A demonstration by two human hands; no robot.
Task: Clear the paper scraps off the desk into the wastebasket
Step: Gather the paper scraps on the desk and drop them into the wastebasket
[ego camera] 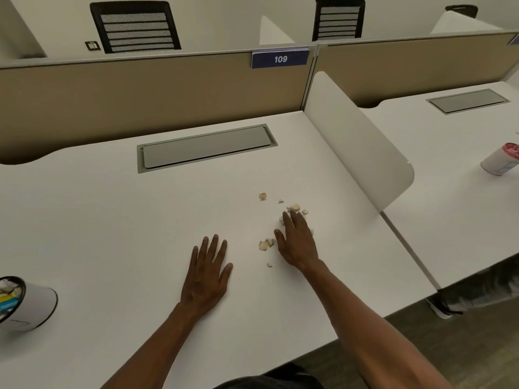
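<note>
Head view: two flat hands, right hand over paper scraps.

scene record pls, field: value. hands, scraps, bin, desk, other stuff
left hand: flat, palm down on the desk, fingers spread, holds nothing
right hand: open, palm down over the paper scraps
paper scraps: small tan and white bits loose around the right hand, some under it
wastebasket: white cylinder at the desk's left edge, tilted, already has paper inside
desk: white, grey cable hatch at the back
neighbour desk: white cup with a red top
divider label: 109
</note>
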